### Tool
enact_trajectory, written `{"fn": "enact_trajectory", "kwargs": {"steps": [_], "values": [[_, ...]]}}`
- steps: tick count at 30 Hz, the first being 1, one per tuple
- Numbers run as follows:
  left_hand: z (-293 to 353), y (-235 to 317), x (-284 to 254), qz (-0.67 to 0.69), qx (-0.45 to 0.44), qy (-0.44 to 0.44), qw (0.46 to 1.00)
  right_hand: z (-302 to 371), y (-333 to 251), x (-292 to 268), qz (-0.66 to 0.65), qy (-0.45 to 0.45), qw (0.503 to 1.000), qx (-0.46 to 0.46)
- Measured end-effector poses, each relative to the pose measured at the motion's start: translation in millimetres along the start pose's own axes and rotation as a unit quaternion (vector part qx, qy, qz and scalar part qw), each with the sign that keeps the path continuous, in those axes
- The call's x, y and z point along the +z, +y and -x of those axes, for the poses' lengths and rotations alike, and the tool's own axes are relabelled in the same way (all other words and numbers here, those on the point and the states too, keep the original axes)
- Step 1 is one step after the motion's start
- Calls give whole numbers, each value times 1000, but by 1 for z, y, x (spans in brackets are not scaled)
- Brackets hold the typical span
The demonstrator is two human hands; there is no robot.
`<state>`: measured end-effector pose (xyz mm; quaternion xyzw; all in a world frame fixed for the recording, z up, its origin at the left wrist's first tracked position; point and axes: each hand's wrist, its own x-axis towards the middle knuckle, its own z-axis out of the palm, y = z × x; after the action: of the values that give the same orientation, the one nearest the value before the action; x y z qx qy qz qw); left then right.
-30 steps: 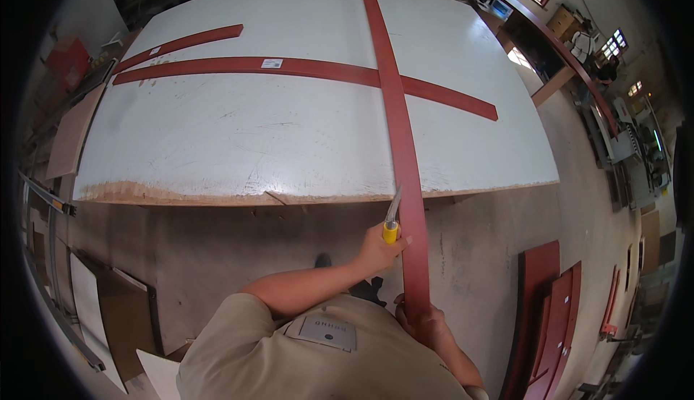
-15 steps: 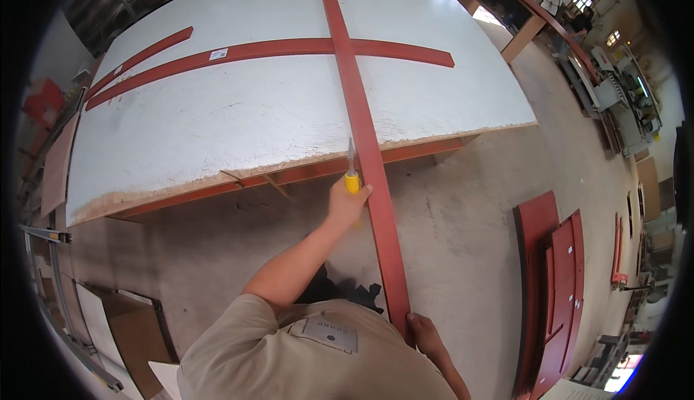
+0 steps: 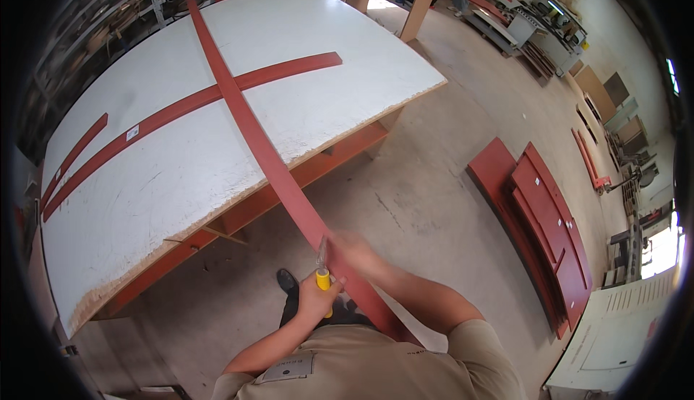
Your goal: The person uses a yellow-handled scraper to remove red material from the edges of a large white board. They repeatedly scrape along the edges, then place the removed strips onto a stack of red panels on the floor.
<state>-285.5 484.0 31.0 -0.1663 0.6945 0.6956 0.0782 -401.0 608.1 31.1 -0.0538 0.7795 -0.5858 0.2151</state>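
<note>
A long dark-red strip (image 3: 246, 125) runs across the white table (image 3: 347, 103), over its near edge and down toward my body. My left hand (image 3: 318, 300) grips a yellow-handled tool (image 3: 323, 278) whose thin blade points up against the strip's left edge. My right hand (image 3: 353, 249), motion-blurred, rests on the strip just beside the blade; whether its fingers wrap the strip I cannot tell. A second red strip (image 3: 181, 107) crosses the long one on the table, and a short red strip (image 3: 72, 158) lies near the table's left side.
Red panels (image 3: 535, 212) lie stacked on the concrete floor to my right. A white cabinet (image 3: 614, 342) stands at lower right, with machines (image 3: 535, 16) farther back. My shoe (image 3: 287, 281) shows below the table's orange frame (image 3: 318, 168).
My head has turned, so the table swings to the left. The left hand with the tool sits lower along the strip, away from the table edge. My right hand has come up beside the blade.
</note>
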Motion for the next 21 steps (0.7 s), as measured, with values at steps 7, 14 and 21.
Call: {"fn": "enact_trajectory", "kwargs": {"steps": [7, 14, 21], "values": [[-33, 30, -10, 88, 18, 20, 996, -15, -21, -10, -63, -46, 997, -7], [-118, 59, -57, 182, 71, 169, 966, 193, 27, -101, -14, -190, 939, 286], [-137, 80, -67, 198, 107, 192, 955, 194, 0, -68, 76, -88, 982, 147]]}}
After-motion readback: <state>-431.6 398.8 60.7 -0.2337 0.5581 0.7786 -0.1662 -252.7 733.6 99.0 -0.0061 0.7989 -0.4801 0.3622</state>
